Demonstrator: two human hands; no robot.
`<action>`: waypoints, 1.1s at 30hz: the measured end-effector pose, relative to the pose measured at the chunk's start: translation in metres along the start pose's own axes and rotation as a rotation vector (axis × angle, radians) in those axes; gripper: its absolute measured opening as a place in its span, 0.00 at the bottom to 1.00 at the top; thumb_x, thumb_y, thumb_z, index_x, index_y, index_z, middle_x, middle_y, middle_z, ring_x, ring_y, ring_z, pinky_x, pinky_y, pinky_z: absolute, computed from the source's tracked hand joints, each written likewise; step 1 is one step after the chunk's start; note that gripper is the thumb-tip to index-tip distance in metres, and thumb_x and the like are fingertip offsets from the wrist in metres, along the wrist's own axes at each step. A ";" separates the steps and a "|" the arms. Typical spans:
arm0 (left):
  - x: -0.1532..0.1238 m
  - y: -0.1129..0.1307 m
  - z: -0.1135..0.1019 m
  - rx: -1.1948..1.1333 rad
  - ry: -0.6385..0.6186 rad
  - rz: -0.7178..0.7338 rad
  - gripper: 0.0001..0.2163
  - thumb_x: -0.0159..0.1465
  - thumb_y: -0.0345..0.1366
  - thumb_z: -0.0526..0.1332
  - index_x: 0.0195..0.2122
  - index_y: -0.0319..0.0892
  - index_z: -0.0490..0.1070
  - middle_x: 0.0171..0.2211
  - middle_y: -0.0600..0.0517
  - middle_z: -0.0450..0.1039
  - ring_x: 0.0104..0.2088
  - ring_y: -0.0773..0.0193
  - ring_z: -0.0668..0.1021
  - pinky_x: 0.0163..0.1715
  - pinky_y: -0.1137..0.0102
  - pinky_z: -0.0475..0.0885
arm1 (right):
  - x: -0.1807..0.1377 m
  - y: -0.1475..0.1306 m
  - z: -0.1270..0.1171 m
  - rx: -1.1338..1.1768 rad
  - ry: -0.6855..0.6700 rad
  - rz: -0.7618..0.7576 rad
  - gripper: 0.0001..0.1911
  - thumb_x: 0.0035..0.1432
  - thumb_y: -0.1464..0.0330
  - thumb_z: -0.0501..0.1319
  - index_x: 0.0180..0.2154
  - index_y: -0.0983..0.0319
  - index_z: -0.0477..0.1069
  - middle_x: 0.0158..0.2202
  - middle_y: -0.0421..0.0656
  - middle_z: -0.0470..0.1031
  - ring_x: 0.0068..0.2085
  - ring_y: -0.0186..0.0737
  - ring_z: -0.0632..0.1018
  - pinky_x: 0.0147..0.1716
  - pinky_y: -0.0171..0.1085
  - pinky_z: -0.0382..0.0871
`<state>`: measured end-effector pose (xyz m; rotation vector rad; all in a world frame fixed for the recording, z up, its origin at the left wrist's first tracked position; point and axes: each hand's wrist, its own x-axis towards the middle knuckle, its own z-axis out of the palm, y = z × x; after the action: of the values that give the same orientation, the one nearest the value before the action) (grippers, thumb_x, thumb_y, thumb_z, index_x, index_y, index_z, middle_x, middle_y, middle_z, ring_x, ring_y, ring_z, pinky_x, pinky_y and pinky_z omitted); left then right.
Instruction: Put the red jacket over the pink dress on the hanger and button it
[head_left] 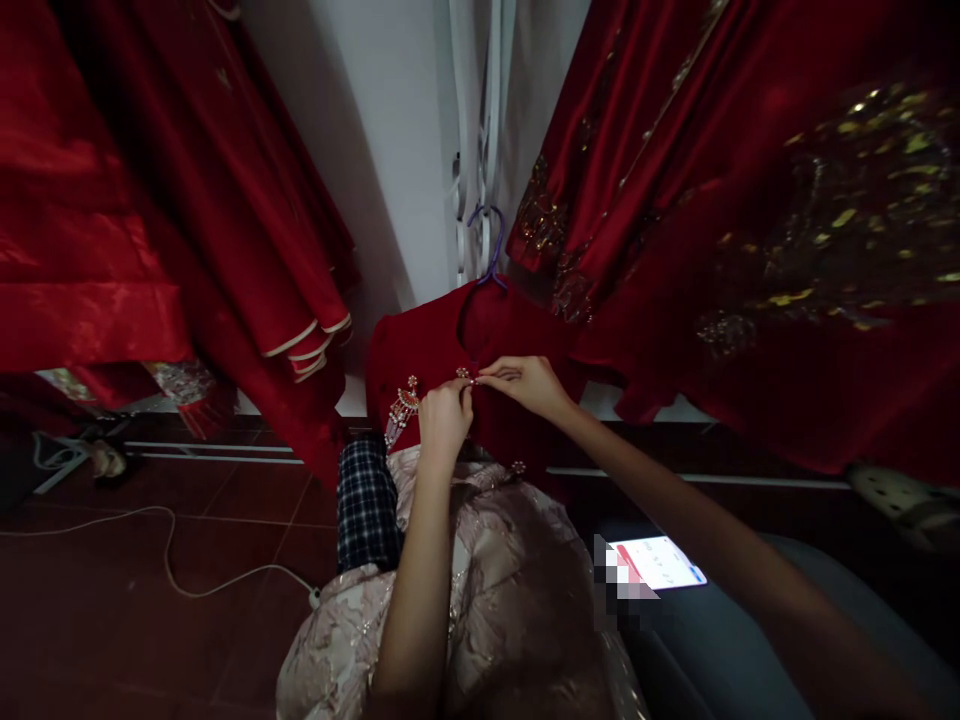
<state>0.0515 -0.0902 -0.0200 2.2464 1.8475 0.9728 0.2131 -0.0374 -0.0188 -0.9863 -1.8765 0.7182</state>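
A red garment [420,335] hangs in front of me on a purple hanger [497,245], its front facing me. At its neckline opening, my left hand [444,415] and my right hand [529,384] meet with fingertips pinched close together. Between them is something small, too tiny to make out, close to a beaded flower ornament [463,373]. Left of my left hand, a jewelled ornament with hanging beads [403,408] lies on the red cloth. Pale pink patterned fabric [517,560] spreads over my lap, beneath my forearms.
Red garments [277,200] hang at the left, and gold-sequinned red ones [847,220] at the right. A lit phone [656,563] rests on a grey surface [720,650] under my right forearm. A white cable [174,545] runs across the tiled floor [112,620].
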 end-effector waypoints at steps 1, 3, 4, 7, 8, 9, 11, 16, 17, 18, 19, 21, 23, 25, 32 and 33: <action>-0.001 0.000 -0.001 0.005 -0.001 0.004 0.14 0.64 0.37 0.49 0.45 0.44 0.71 0.41 0.46 0.76 0.38 0.59 0.78 0.40 0.68 0.69 | 0.001 -0.001 0.000 -0.001 -0.007 -0.002 0.13 0.47 0.58 0.64 0.32 0.60 0.76 0.32 0.42 0.79 0.34 0.42 0.80 0.38 0.42 0.75; -0.003 0.002 -0.001 0.027 -0.004 0.005 0.14 0.64 0.36 0.49 0.44 0.43 0.72 0.40 0.45 0.76 0.37 0.58 0.78 0.39 0.68 0.70 | 0.002 -0.002 -0.002 -0.004 -0.024 -0.008 0.12 0.47 0.59 0.64 0.32 0.60 0.76 0.32 0.42 0.79 0.34 0.42 0.80 0.38 0.42 0.74; -0.003 0.002 -0.001 0.036 -0.006 0.005 0.14 0.64 0.36 0.50 0.45 0.43 0.72 0.39 0.45 0.76 0.37 0.58 0.78 0.39 0.68 0.70 | 0.002 -0.003 -0.003 -0.012 -0.031 -0.014 0.12 0.47 0.59 0.64 0.31 0.59 0.76 0.32 0.42 0.79 0.34 0.42 0.79 0.38 0.41 0.74; -0.002 0.001 0.001 0.018 -0.001 0.032 0.14 0.64 0.36 0.50 0.46 0.44 0.71 0.41 0.45 0.76 0.38 0.58 0.78 0.41 0.67 0.69 | -0.002 -0.008 -0.008 -0.062 -0.039 -0.041 0.10 0.49 0.60 0.63 0.32 0.59 0.77 0.32 0.41 0.79 0.34 0.42 0.79 0.37 0.41 0.74; -0.002 0.001 0.002 -0.001 0.001 0.045 0.14 0.64 0.36 0.50 0.46 0.44 0.71 0.41 0.46 0.76 0.39 0.58 0.78 0.42 0.68 0.69 | -0.004 -0.010 -0.009 -0.079 -0.038 -0.046 0.10 0.49 0.61 0.63 0.32 0.58 0.77 0.32 0.41 0.79 0.34 0.42 0.79 0.37 0.41 0.74; -0.001 0.000 0.002 -0.019 0.000 0.056 0.14 0.64 0.36 0.50 0.47 0.45 0.71 0.42 0.46 0.76 0.40 0.58 0.78 0.42 0.68 0.69 | -0.006 -0.011 -0.010 -0.091 -0.036 -0.048 0.09 0.50 0.61 0.63 0.33 0.58 0.77 0.32 0.40 0.79 0.34 0.42 0.79 0.37 0.41 0.74; -0.001 -0.002 0.002 -0.038 -0.007 0.063 0.15 0.64 0.36 0.50 0.47 0.45 0.71 0.43 0.46 0.75 0.41 0.58 0.78 0.43 0.68 0.69 | -0.010 -0.014 -0.011 -0.100 -0.030 -0.047 0.09 0.51 0.61 0.62 0.34 0.57 0.76 0.34 0.40 0.79 0.35 0.42 0.79 0.38 0.42 0.74; -0.001 -0.003 -0.001 -0.015 -0.027 0.046 0.15 0.64 0.36 0.51 0.48 0.45 0.71 0.43 0.45 0.75 0.41 0.58 0.78 0.43 0.67 0.69 | -0.013 -0.017 -0.011 -0.178 -0.071 -0.087 0.10 0.52 0.64 0.61 0.38 0.57 0.76 0.37 0.39 0.79 0.36 0.42 0.79 0.39 0.41 0.75; -0.001 -0.003 -0.002 -0.004 -0.031 0.044 0.15 0.64 0.36 0.51 0.48 0.45 0.71 0.43 0.45 0.75 0.40 0.57 0.78 0.42 0.67 0.69 | -0.012 -0.017 -0.011 -0.198 -0.078 -0.097 0.10 0.53 0.64 0.61 0.38 0.57 0.76 0.37 0.39 0.78 0.36 0.41 0.79 0.38 0.40 0.75; -0.001 -0.002 -0.003 0.008 -0.033 0.043 0.15 0.64 0.36 0.51 0.48 0.45 0.71 0.42 0.45 0.76 0.40 0.57 0.78 0.42 0.67 0.69 | -0.011 -0.017 -0.011 -0.209 -0.085 -0.105 0.10 0.53 0.64 0.60 0.38 0.57 0.76 0.37 0.39 0.79 0.36 0.41 0.79 0.38 0.40 0.75; -0.001 -0.001 -0.003 0.018 -0.036 0.042 0.15 0.64 0.36 0.51 0.48 0.45 0.71 0.42 0.45 0.76 0.40 0.57 0.78 0.42 0.67 0.69 | -0.011 -0.017 -0.012 -0.214 -0.092 -0.110 0.10 0.53 0.64 0.60 0.38 0.57 0.76 0.36 0.39 0.79 0.36 0.41 0.79 0.38 0.39 0.75; -0.003 0.001 -0.005 0.029 -0.044 0.036 0.15 0.64 0.36 0.50 0.48 0.46 0.71 0.42 0.46 0.76 0.40 0.58 0.78 0.42 0.67 0.69 | -0.010 -0.016 -0.013 -0.207 -0.103 -0.113 0.10 0.53 0.64 0.60 0.38 0.58 0.76 0.36 0.39 0.79 0.36 0.40 0.79 0.38 0.38 0.75; -0.005 0.004 -0.006 0.032 -0.048 0.020 0.15 0.64 0.36 0.49 0.48 0.46 0.70 0.43 0.47 0.76 0.40 0.59 0.77 0.43 0.69 0.68 | -0.010 -0.016 -0.014 -0.200 -0.094 -0.114 0.11 0.53 0.63 0.60 0.37 0.58 0.76 0.35 0.39 0.79 0.35 0.39 0.79 0.37 0.37 0.75; -0.007 0.005 -0.006 0.036 -0.045 0.011 0.15 0.65 0.36 0.49 0.49 0.47 0.70 0.43 0.48 0.75 0.41 0.60 0.77 0.43 0.70 0.68 | -0.010 -0.015 -0.014 -0.198 -0.085 -0.122 0.11 0.53 0.62 0.60 0.37 0.59 0.76 0.35 0.39 0.79 0.35 0.39 0.79 0.37 0.37 0.75; -0.007 0.001 -0.005 0.100 -0.065 0.029 0.15 0.65 0.35 0.48 0.49 0.47 0.69 0.41 0.47 0.76 0.39 0.59 0.78 0.39 0.70 0.68 | -0.009 -0.015 -0.010 -0.288 -0.089 -0.163 0.09 0.54 0.64 0.59 0.36 0.58 0.75 0.35 0.39 0.79 0.35 0.39 0.79 0.37 0.37 0.75; -0.006 0.000 -0.005 0.104 -0.064 0.037 0.15 0.65 0.35 0.48 0.49 0.46 0.69 0.42 0.47 0.76 0.39 0.59 0.78 0.39 0.70 0.68 | -0.008 -0.015 -0.010 -0.289 -0.098 -0.169 0.09 0.54 0.64 0.59 0.36 0.58 0.75 0.36 0.39 0.79 0.35 0.39 0.79 0.37 0.37 0.75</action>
<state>0.0486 -0.0975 -0.0190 2.3488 1.8782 0.8175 0.2192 -0.0512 -0.0063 -0.9682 -2.1620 0.4084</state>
